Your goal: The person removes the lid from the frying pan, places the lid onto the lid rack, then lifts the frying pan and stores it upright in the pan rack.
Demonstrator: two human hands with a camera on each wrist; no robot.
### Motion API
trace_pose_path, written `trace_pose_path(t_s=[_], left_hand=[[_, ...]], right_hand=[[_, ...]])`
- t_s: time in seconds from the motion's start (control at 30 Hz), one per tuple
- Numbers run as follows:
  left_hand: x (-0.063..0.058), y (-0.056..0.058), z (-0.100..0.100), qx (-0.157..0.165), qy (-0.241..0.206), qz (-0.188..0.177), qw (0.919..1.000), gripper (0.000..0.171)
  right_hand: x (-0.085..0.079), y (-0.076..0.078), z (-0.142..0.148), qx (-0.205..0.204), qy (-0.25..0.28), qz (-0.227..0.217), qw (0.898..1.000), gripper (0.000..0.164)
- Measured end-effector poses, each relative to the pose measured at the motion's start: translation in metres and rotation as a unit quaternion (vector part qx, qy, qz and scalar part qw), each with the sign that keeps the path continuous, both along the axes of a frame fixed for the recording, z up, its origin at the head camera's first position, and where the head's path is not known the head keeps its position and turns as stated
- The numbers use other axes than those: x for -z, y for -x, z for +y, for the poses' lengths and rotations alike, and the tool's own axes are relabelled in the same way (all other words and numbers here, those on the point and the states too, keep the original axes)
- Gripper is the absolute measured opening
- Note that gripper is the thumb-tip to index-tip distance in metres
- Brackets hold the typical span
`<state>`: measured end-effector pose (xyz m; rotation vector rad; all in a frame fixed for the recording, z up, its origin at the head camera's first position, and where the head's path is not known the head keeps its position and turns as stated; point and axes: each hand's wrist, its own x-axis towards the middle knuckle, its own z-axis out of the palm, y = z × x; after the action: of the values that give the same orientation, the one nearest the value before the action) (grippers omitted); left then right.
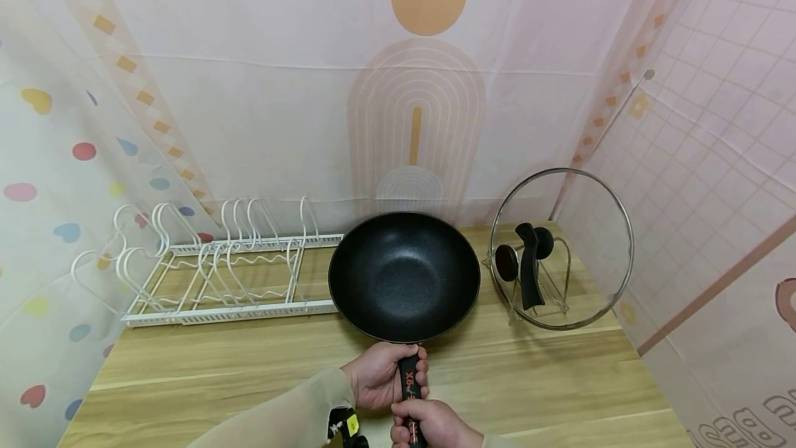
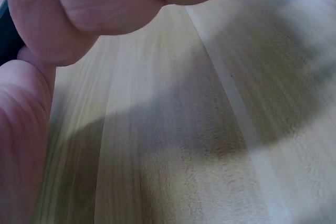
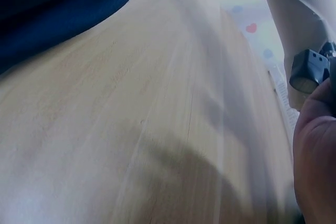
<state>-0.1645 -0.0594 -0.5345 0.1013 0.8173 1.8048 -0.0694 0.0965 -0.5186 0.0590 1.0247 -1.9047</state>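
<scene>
A black wok (image 1: pixel 404 278) with a long black handle (image 1: pixel 408 372) is in the middle of the head view, its dark inside facing up. My left hand (image 1: pixel 379 373) grips the handle close to the pan, thumb along the top and fingers wrapped around the far side. Just behind it, my right hand (image 1: pixel 435 424) holds the handle nearer its end. In the left wrist view the curled fingers (image 2: pixel 110 3) of the left hand hang over the wood surface, with a bit of dark handle at the left edge. The right wrist view catches only part of the right hand (image 3: pixel 317 156).
A white wire dish rack (image 1: pixel 230 313) stands left of the wok. To the right, a glass lid (image 1: pixel 629 247) with a steel rim leans upright in a small wire stand (image 1: pixel 567 275). Patterned curtains (image 1: pixel 280 123) enclose the wooden table (image 1: pixel 560 379) at the back and sides.
</scene>
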Motion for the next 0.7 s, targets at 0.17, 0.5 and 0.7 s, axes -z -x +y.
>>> trace_pose_path(t_s=[0.17, 0.5, 0.7], left_hand=[[0.000, 0.000, 0.000, 0.003, -0.011, -0.006, 0.9999, 0.026], [-0.001, 0.000, 0.001, -0.001, -0.016, -0.016, 0.9997, 0.027], [-0.003, 0.000, 0.002, -0.003, -0.017, -0.015, 0.9997, 0.027]], right_hand=[[-0.001, -0.002, -0.006, 0.035, -0.010, -0.024, 0.999, 0.032], [-0.004, -0.006, -0.010, 0.084, -0.038, -0.033, 0.995, 0.032], [-0.006, -0.006, -0.013, 0.102, -0.055, -0.023, 0.993, 0.032]])
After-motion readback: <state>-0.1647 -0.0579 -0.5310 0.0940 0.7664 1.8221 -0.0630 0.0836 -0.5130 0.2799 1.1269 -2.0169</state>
